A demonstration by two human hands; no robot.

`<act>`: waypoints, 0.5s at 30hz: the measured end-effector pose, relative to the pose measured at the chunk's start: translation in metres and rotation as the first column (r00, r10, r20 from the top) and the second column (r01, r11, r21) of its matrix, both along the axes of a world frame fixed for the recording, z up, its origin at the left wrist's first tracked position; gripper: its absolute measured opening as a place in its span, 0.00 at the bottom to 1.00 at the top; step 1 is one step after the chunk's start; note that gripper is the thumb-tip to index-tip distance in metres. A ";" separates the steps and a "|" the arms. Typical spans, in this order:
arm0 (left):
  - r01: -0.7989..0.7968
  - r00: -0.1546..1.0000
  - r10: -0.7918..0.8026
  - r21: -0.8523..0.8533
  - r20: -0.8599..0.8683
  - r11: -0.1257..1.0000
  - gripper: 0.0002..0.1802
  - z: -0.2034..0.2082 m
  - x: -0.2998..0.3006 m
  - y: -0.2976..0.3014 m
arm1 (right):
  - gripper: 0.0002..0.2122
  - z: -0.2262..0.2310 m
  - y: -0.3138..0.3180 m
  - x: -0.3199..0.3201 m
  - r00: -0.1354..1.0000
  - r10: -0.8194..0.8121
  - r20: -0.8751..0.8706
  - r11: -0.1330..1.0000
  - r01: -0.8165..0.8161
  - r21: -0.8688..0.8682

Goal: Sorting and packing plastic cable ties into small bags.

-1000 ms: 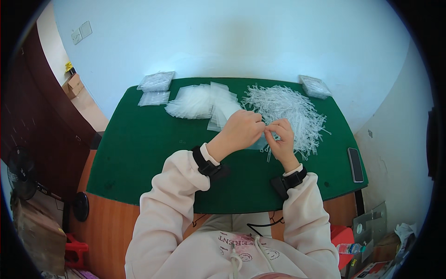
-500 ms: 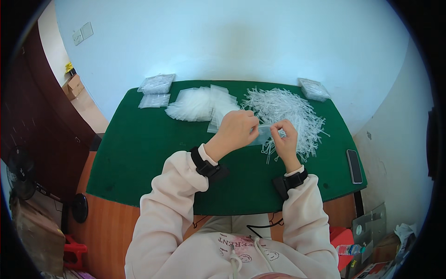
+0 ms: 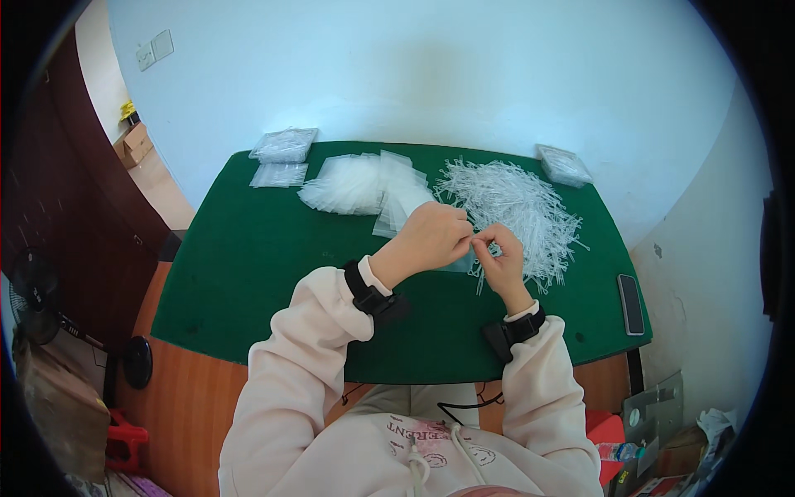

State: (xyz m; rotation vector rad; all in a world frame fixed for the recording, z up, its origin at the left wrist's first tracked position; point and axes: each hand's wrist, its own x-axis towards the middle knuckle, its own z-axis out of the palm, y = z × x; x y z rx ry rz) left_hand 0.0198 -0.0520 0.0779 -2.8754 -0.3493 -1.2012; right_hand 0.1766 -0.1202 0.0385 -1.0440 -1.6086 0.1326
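Observation:
Above the middle of the table, my left hand and my right hand meet at the fingertips, both pinching the top edge of a small clear plastic bag. Most of that bag is hidden behind the left fingers. Just beyond the right hand spreads a heap of thin clear plastic sticks with looped ends. Beyond the left hand, flat clear bags lie fanned out in an overlapping pile.
Filled clear packets are stacked at the far left corner of the green table, with another packet stack at the far right. A phone lies by the right edge. A wall stands behind the table.
My hands have come together, closing the gap along the bag's top edge. The left hand has shifted right and the right hand slightly left and down.

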 end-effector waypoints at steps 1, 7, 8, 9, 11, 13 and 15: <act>-0.006 1.000 0.006 -0.020 0.005 1.000 0.04 0.000 0.001 0.000 | 0.02 0.000 0.001 0.001 1.000 0.000 0.001 1.000 0.000 0.000; -0.043 0.998 0.048 -0.101 0.051 0.994 0.04 0.006 -0.004 0.000 | 0.03 -0.014 0.010 0.011 0.968 0.012 -0.251 1.000 -0.005 0.026; -0.043 0.997 0.049 -0.101 0.051 0.994 0.04 0.006 -0.004 -0.001 | 0.04 -0.016 0.011 0.013 0.926 0.023 -0.377 1.000 -0.029 -0.009; -0.054 0.997 0.059 -0.097 0.043 0.994 0.04 0.006 -0.003 -0.001 | 0.04 -0.017 0.011 0.014 0.926 0.023 -0.376 1.000 -0.029 -0.009; -0.079 0.996 0.081 -0.087 0.025 0.993 0.04 0.008 -0.004 -0.002 | 0.05 -0.016 0.007 0.013 0.848 0.039 -0.528 0.991 -0.102 -0.091; -0.085 0.996 0.087 -0.099 0.023 0.991 0.04 0.009 -0.006 -0.003 | 0.06 -0.017 0.007 0.015 0.800 0.040 -0.598 0.981 -0.144 -0.127; -0.094 0.995 0.096 -0.124 0.014 0.988 0.03 0.011 -0.007 -0.004 | 0.05 -0.020 0.010 0.018 0.734 0.029 -0.678 0.970 -0.184 -0.158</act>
